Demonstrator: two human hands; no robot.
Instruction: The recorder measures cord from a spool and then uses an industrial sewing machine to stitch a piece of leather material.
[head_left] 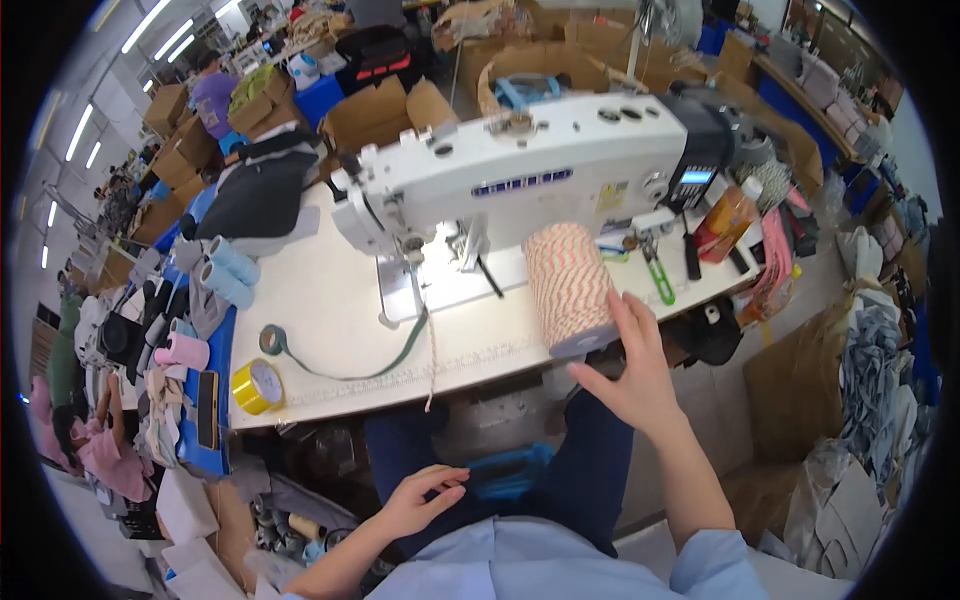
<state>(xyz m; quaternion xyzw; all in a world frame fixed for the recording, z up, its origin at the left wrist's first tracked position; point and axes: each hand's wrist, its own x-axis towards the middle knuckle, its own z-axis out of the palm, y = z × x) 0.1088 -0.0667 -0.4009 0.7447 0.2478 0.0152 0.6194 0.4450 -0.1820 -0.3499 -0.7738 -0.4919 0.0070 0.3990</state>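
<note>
A large cone of red-and-white twisted cord (570, 285) lies on its side on the white sewing table, its grey end facing me. My right hand (637, 375) is at that near end, thumb and fingers spread. The fingertips seem to touch the cord's right edge, and the hand does not close around it. My left hand (425, 496) hovers over my lap, fingers loosely bent and apart, holding nothing. In front of me stands a white sewing machine (520, 170) with its lamp lit. A short length of twisted cord (432, 360) hangs from the needle area over the table's front edge.
Yellow tape (257, 387), a green ribbon roll (272, 339) and blue thread cones (228, 285) sit at the left. Green-handled snips (661, 280) and an orange bottle (727, 220) are at the right. A phone (207, 410) lies on the blue side surface. Cardboard boxes stand behind.
</note>
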